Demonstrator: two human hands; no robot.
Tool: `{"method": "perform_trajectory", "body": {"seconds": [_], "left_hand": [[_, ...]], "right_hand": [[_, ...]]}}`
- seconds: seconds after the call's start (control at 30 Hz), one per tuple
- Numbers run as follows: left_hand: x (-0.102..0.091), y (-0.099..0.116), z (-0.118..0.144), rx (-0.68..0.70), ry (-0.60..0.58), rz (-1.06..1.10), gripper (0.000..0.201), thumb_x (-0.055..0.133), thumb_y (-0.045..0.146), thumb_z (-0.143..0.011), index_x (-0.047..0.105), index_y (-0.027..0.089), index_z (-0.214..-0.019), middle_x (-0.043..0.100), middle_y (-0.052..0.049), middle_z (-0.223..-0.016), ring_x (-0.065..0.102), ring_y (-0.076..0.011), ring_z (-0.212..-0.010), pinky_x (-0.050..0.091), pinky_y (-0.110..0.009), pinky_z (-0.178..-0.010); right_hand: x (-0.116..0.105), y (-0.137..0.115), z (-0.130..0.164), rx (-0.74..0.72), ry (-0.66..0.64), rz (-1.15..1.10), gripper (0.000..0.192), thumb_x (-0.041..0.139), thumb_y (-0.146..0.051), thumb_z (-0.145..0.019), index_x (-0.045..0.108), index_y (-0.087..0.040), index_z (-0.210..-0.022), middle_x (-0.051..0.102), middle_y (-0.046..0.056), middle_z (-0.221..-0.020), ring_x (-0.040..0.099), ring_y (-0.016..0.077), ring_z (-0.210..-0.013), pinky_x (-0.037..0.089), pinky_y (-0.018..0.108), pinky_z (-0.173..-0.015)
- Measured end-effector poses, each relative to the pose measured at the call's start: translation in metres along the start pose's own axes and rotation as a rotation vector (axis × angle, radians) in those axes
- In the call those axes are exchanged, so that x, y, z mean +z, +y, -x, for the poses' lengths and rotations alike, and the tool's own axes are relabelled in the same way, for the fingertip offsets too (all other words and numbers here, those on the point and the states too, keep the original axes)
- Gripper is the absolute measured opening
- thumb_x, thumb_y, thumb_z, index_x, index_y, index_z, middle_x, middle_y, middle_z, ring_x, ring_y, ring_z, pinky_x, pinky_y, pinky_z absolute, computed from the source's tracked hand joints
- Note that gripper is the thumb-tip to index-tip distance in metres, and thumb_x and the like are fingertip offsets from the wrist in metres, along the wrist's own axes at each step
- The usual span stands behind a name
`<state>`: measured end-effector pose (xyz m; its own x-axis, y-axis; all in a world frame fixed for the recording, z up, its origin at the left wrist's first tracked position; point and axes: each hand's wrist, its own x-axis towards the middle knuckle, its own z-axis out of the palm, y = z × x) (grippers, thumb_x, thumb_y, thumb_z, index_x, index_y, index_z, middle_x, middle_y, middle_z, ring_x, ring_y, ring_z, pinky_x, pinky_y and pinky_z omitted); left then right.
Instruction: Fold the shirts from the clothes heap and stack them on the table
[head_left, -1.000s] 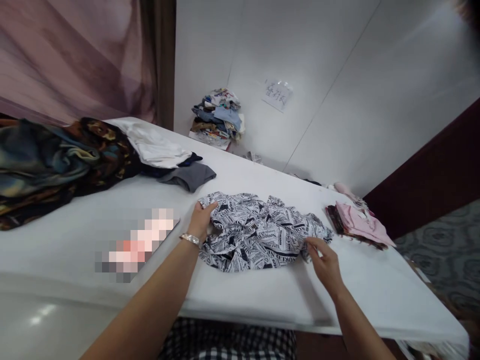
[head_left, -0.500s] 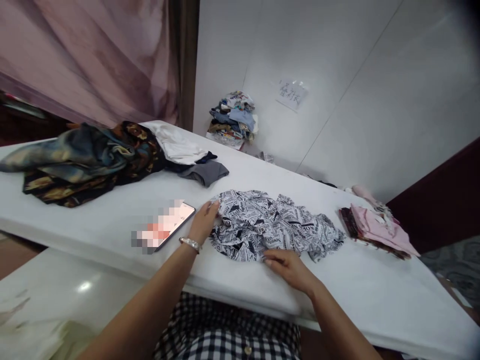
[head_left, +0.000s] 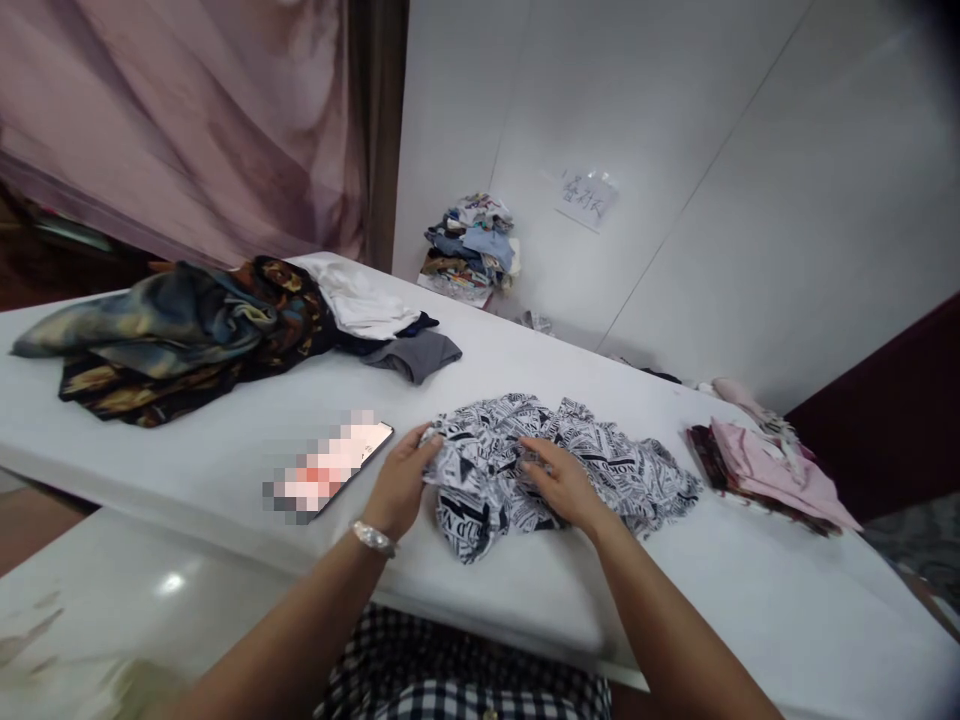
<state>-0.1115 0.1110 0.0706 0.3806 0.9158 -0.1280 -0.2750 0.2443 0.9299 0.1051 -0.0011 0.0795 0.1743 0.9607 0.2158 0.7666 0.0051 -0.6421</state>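
The left hand [head_left: 400, 482] has its fingers closed on the near-left edge of a black-and-white printed garment [head_left: 592, 462], while the right hand [head_left: 564, 482] is laid open and flat on its middle. The garment is spread crumpled on the white counter [head_left: 187, 450], a phone [head_left: 330, 470] just left of it and folded pink clothes [head_left: 765, 462] to the right.

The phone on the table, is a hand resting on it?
No, the phone lies untouched, left of the left hand on the printed garment.

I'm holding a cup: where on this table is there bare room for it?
Bare table lies between the dark patterned clothes and the phone, and near the folded pink pile. Both hands crowd the printed garment.
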Motion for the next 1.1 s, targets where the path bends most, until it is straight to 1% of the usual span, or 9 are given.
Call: {"method": "perform_trajectory", "body": {"seconds": [0.17, 0.37, 0.53, 0.6, 0.7, 0.77, 0.9, 1.0, 1.1], "left_hand": [[-0.018, 0.011, 0.008, -0.21, -0.003, 0.221, 0.035, 0.068, 0.032, -0.067, 0.065, 0.018, -0.099, 0.071, -0.008, -0.091, 0.066, -0.0239, -0.077, 0.052, -0.033, -0.062], [-0.044, -0.003, 0.021, -0.238, 0.095, 0.01, 0.049, 0.071, 0.032, -0.065, 0.061, 0.023, -0.112, 0.07, -0.009, -0.098, 0.067, -0.0265, -0.083, 0.053, -0.035, -0.064], [-0.051, -0.007, 0.022, -0.027, 0.112, -0.287, 0.06, 0.076, 0.034, -0.059, 0.06, 0.027, -0.117, 0.06, -0.007, -0.126, 0.047, -0.0298, -0.127, 0.044, -0.038, -0.099], [-0.055, -0.01, 0.023, -0.001, 0.065, -0.317, 0.067, 0.075, 0.034, -0.06, 0.055, 0.026, -0.124, 0.059, -0.009, -0.127, 0.048, -0.0298, -0.126, 0.044, -0.039, -0.1], [-0.063, -0.013, 0.024, 0.008, 0.001, -0.341, 0.074, 0.072, 0.033, -0.063, 0.048, 0.026, -0.132, 0.06, -0.01, -0.126, 0.053, -0.0297, -0.12, 0.046, -0.04, -0.096], [-0.066, -0.012, 0.022, 0.04, 0.018, -0.376, 0.072, 0.071, 0.032, -0.062, 0.049, 0.025, -0.131, 0.06, -0.011, -0.126, 0.052, -0.0297, -0.122, 0.045, -0.04, -0.098], [-0.064, -0.007, 0.007, 0.154, 0.069, -0.448, 0.068, 0.066, 0.036, -0.066, 0.047, 0.022, -0.13, 0.061, -0.011, -0.126, 0.051, -0.0286, -0.122, 0.037, -0.044, -0.106], [-0.057, -0.01, -0.009, 0.205, 0.113, -0.49, 0.067, 0.062, 0.04, -0.07, 0.043, 0.019, -0.132, 0.058, -0.012, -0.13, 0.05, -0.0268, -0.124, 0.035, -0.046, -0.108], [-0.051, -0.016, -0.017, 0.202, 0.118, -0.542, 0.068, 0.061, 0.046, -0.072, 0.042, 0.018, -0.132, 0.054, -0.013, -0.133, 0.05, -0.0266, -0.123, 0.037, -0.045, -0.107]], "right_hand": [[-0.001, -0.003, -0.002, 0.01, -0.306, -0.106, 0.028, 0.053, -0.034, -0.086, 0.069, -0.028, -0.107, 0.072, 0.001, -0.104, 0.066, 0.0195, -0.091, 0.052, 0.035, -0.081], [-0.004, 0.01, -0.05, 0.065, -0.08, -0.047, 0.036, 0.05, -0.032, -0.087, 0.063, -0.023, -0.119, 0.07, 0.004, -0.109, 0.064, 0.0184, -0.097, 0.049, 0.031, -0.084], [0.015, 0.017, -0.109, 0.191, -0.197, 0.318, 0.063, 0.053, -0.028, -0.084, 0.035, -0.024, -0.145, 0.072, 0.006, -0.099, 0.065, 0.0217, -0.088, 0.047, 0.032, -0.08], [0.025, 0.021, -0.126, 0.264, -0.198, 0.41, 0.062, 0.058, -0.027, -0.08, 0.043, -0.02, -0.14, 0.07, 0.011, -0.104, 0.064, 0.0255, -0.095, 0.046, 0.033, -0.082], [0.03, 0.03, -0.146, 0.311, -0.153, 0.414, 0.038, 0.061, -0.021, -0.075, 0.065, -0.014, -0.112, 0.07, 0.014, -0.103, 0.064, 0.0265, -0.097, 0.047, 0.032, -0.082], [0.02, 0.038, -0.159, 0.313, -0.083, 0.378, 0.03, 0.054, -0.021, -0.08, 0.066, -0.013, -0.106, 0.071, 0.012, -0.099, 0.065, 0.0232, -0.092, 0.048, 0.029, -0.079], [-0.022, 0.055, -0.18, 0.254, 0.169, 0.288, 0.049, 0.031, -0.028, -0.092, 0.042, -0.015, -0.138, 0.064, 0.009, -0.119, 0.062, 0.0178, -0.102, 0.049, 0.027, -0.083], [-0.053, 0.072, -0.181, 0.092, 0.262, 0.034, 0.067, 0.05, -0.036, -0.084, 0.029, -0.022, -0.146, 0.061, 0.006, -0.125, 0.058, 0.0184, -0.11, 0.048, 0.03, -0.089], [-0.073, 0.095, -0.165, 0.151, 0.222, -0.119, 0.068, 0.057, -0.036, -0.079, 0.037, -0.02, -0.142, 0.069, 0.006, -0.108, 0.065, 0.0185, -0.088, 0.053, 0.032, -0.077]]}}
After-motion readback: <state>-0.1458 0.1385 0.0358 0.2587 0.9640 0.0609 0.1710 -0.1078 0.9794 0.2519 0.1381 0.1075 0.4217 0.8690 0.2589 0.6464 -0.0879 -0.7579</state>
